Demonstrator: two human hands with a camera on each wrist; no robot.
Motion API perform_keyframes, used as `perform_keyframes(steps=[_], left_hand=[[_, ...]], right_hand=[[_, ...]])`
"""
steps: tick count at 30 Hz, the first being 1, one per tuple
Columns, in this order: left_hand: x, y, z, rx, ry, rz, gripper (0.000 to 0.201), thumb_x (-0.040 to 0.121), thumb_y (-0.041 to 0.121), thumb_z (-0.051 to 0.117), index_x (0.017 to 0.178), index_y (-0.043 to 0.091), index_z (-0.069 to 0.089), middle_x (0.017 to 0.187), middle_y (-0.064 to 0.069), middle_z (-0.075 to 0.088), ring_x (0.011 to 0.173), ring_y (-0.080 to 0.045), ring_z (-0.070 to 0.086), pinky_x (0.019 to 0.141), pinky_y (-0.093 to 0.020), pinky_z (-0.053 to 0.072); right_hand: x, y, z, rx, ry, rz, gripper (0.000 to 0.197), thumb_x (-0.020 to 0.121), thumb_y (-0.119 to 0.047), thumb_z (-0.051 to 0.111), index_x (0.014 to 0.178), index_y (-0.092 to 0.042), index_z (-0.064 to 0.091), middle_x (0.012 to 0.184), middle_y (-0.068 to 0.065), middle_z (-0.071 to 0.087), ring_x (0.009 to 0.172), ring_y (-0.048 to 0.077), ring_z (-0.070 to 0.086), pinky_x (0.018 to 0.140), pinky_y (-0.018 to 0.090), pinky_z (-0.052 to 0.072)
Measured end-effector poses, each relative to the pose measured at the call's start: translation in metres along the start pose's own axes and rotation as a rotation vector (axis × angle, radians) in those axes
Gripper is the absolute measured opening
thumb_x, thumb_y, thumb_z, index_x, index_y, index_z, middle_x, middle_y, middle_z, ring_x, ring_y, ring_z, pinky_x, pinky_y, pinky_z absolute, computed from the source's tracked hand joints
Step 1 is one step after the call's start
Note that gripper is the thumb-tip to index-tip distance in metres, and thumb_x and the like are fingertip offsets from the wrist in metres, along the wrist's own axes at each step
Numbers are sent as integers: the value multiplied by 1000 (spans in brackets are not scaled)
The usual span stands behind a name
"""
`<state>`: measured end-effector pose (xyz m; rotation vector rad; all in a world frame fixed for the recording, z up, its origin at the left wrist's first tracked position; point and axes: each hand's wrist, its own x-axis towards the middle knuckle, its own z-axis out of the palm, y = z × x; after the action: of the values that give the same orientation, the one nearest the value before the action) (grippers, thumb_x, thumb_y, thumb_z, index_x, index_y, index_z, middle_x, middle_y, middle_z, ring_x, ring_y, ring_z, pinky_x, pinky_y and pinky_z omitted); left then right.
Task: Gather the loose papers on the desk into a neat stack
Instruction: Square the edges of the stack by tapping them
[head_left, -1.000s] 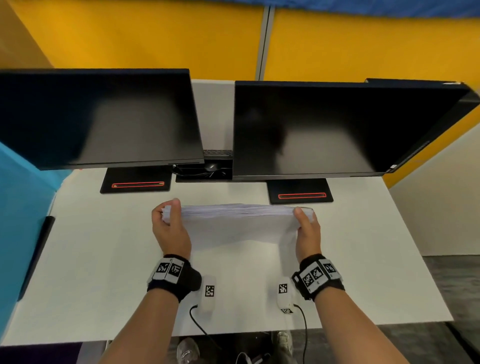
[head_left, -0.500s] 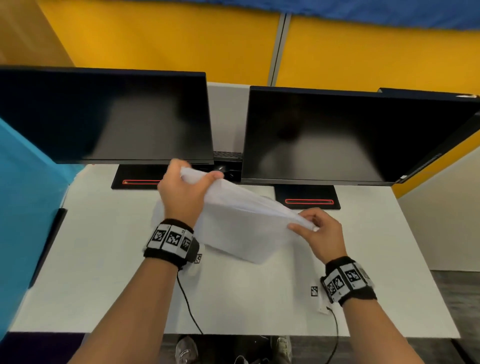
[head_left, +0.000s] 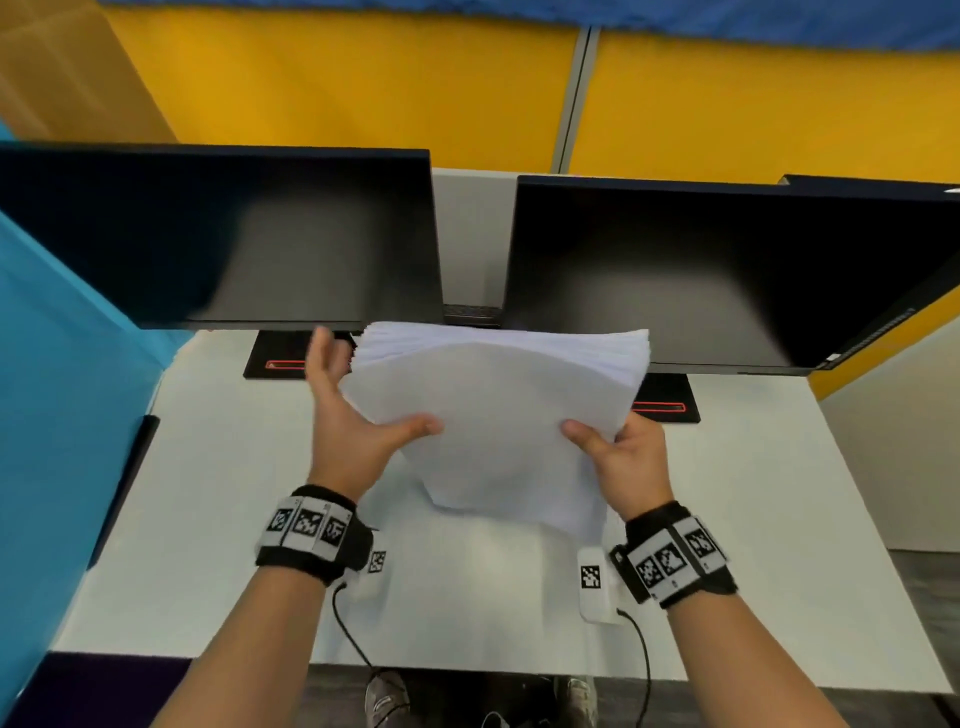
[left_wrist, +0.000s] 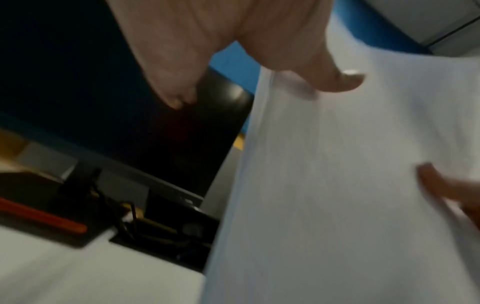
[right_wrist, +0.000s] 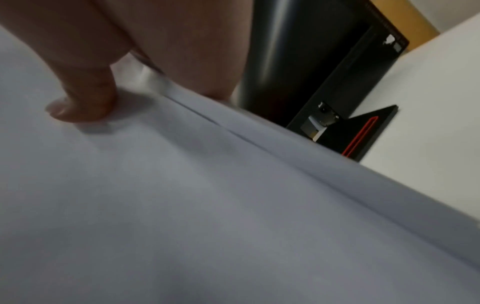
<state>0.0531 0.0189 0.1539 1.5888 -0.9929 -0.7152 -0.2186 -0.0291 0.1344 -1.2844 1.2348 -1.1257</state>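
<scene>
1. We hold the stack of papers (head_left: 498, 410) in the air above the white desk (head_left: 208, 519), in front of the two monitors (head_left: 701, 270). It lies between our two hands, and its lower corner hangs near the desk surface.

2. Our right hand (head_left: 626, 457) grips the right lower edge, with the thumb on top of the sheets; the right wrist view shows this thumb pressing on the paper. The fingers below are hidden.

3. Our left hand (head_left: 348, 421) is spread along the left edge. The thumb lies on the top sheet and the fingers (head_left: 324, 353) are straight and point up beside the stack, so this hand guides the papers more than it clamps them.

4. The stack is bent like an arch, and its far edge is fanned, not flush.

5. The long axis seems to run from left to right between our hands. We judge the next move must stand one edge on the desk to tap it even; both hands are about equally near.
</scene>
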Motion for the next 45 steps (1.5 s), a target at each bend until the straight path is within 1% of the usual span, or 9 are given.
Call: perform_keyframes(steps=[4,9,14,17,24,28,36,40,45], left_hand=[[-7,1,25,-136,-97,-62,63,52,-3,91,100,25,62,88,17,74,85,9,67,73,-15,57],[-7,-27,33,-134,-162,-80,50,54,2,93,92,23,69,84,17,74,80,8,68,66,-10,51],[-16,-43,55,-42,-294,-128,34,62,35,87,88,29,65,81,34,68,79,13,64,71,-9,47],[-11,-48,58,-29,-195,-158,40,63,12,89,81,33,61,69,42,63,70,21,59,62,0,42],[-4,-85,59,128,-240,-162,36,71,20,87,83,39,59,72,48,59,71,25,56,60,4,39],[0,-103,60,227,-260,-343,37,81,49,73,102,19,63,91,13,67,69,6,54,55,0,37],[-38,-73,60,153,-111,-149,37,102,36,42,130,13,50,100,26,54,83,25,49,70,9,33],[-64,-80,49,155,-211,-243,36,104,40,32,133,24,45,112,24,52,96,11,50,94,-8,33],[-88,-119,50,331,-249,-388,46,104,44,24,125,12,49,107,10,54,97,-9,56,89,-21,34]], right_hand=[[0,2,4,14,-57,-52,40,79,5,73,83,-35,78,91,-16,77,89,7,73,82,25,57],[0,23,-4,-73,-127,66,31,77,0,77,70,-26,64,64,-24,70,65,-10,67,69,13,50],[3,35,3,-145,-162,186,26,78,-12,81,86,-30,65,96,-9,69,84,-8,64,86,20,48],[6,42,1,-74,-59,156,32,72,-12,85,93,-30,70,99,-10,75,98,4,69,94,29,50],[10,59,5,-91,-49,260,34,76,-10,82,95,-34,67,100,-17,72,98,5,68,103,40,49],[16,57,12,-114,-51,195,39,82,-4,75,102,-36,62,105,-19,66,89,-18,62,96,24,47],[5,68,10,-190,-15,260,27,94,-23,63,121,-20,62,109,-4,68,102,16,64,94,31,48],[-17,82,6,-220,-44,324,36,100,-26,53,134,-16,54,121,-3,63,110,14,59,96,28,42],[-35,139,6,-479,-157,541,57,98,-40,49,145,-8,41,147,9,49,134,25,47,114,39,34]])
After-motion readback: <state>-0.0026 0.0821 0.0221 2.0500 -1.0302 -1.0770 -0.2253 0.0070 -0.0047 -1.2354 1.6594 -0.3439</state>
